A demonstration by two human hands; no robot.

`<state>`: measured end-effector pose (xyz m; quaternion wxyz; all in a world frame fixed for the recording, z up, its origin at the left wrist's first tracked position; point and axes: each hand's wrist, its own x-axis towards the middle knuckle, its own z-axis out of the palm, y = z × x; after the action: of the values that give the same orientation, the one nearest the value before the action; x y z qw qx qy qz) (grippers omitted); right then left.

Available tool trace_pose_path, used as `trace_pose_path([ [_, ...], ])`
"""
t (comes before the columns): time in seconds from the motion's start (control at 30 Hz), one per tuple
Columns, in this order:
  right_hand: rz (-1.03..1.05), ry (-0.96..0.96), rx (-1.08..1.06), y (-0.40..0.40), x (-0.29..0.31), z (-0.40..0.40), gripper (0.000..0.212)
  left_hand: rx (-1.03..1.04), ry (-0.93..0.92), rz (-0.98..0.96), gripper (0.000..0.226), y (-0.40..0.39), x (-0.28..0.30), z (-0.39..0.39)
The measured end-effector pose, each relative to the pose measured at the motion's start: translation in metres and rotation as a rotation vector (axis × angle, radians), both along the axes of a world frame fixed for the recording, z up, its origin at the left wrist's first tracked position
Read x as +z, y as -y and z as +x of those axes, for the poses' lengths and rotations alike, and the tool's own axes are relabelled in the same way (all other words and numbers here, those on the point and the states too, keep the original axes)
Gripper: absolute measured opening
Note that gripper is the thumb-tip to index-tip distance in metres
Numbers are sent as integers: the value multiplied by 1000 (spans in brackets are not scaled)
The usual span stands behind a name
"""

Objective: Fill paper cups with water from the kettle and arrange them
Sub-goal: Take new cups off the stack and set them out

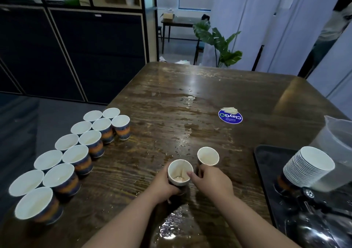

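Observation:
My left hand (165,183) grips a paper cup (180,172) at the table's near centre; the cup tilts toward me and holds a little liquid. My right hand (211,181) holds a second paper cup (208,156) just to its right, one finger touching the first cup's rim. Several paper cups (75,155) stand in two rows along the table's left edge. A shiny metal kettle (312,226) sits at the lower right on a black tray (263,164), beside a stack of empty cups (308,167).
Water is spilled on the wooden table (190,103), in a puddle (170,226) by my forearms and streaks farther out. A clear plastic jug (337,139) stands at the right edge. A blue round sticker (230,116) lies mid-table. Dark cabinets stand beyond the left side.

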<state>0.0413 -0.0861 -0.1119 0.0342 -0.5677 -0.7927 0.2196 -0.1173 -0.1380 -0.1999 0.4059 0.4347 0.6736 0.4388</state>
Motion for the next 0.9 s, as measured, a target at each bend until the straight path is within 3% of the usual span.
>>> trace_pose_path([
  [0.23,-143,-21,-86,-4,2,-19,14,-85,-36,15,83,-8,0,-6],
  [0.37,-165,9,-97,-2,8,-23,11,-131,-38,60,83,-9,4,-7],
  [0.47,-194,-153,-175,1,13,-23,20,-128,-27,34,74,-13,1,-8],
  [0.6,-176,-532,-274,7,42,-18,24,-188,11,-63,54,-16,2,-11],
  [0.7,-144,-763,-346,11,73,1,25,-161,-30,-23,82,-19,-6,-18],
  [0.8,-37,-786,-417,10,84,29,27,-153,-22,-1,86,-16,-10,-19],
  [0.9,-112,-666,-473,8,62,50,33,-162,-26,17,82,-17,-9,-19],
])
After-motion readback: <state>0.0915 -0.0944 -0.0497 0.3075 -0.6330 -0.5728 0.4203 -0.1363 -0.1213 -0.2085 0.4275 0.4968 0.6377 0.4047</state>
